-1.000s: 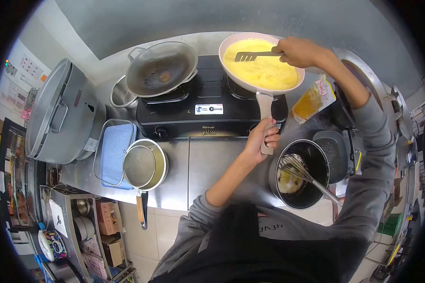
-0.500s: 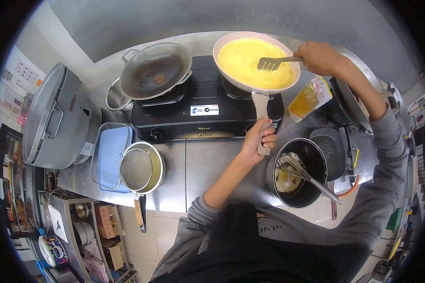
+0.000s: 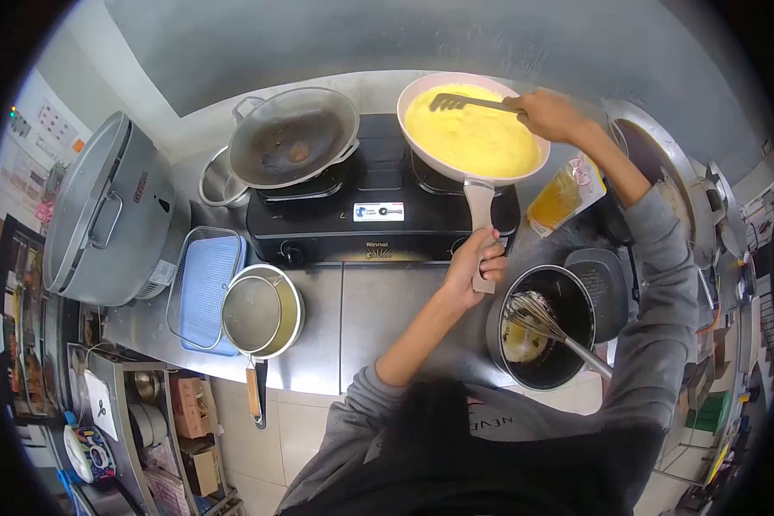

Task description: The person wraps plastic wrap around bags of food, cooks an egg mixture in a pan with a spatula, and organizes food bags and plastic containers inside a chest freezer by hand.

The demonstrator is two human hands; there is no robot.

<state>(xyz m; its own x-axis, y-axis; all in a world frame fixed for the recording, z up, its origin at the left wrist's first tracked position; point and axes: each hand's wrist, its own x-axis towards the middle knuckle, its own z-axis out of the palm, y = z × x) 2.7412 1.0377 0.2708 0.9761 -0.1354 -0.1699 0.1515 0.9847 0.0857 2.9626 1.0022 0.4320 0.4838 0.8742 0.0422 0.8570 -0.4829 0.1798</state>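
My left hand [image 3: 477,268] is wrapped round the beige handle of a frying pan [image 3: 531,172] on the right burner of a black gas stove [image 3: 335,234]. A yellow, batter-like mixture [image 3: 471,138] covers the pan's inside. At the pan's far right rim, my right hand [image 3: 549,114] grips the handle of a slotted grey spatula [image 3: 452,101]. The spatula's head lies at the mixture's far left part. Below the pan, a dark pot [image 3: 509,365] holds a wire whisk [image 3: 533,314] and pale, wet residue.
A dark, stained wok [image 3: 318,142] sits on the left burner. Right of the stove lies a pouch of yellow liquid [image 3: 557,202], with a grey square pan [image 3: 606,288] nearer me. A strainer rests over a saucepan [image 3: 291,331], beside a blue tray [image 3: 205,297] and a large grey cooker [image 3: 116,219].
The spatula has moved left and toward the far side of the pan, with my right hand following. My left hand still holds the pan handle. The view has shifted slightly.
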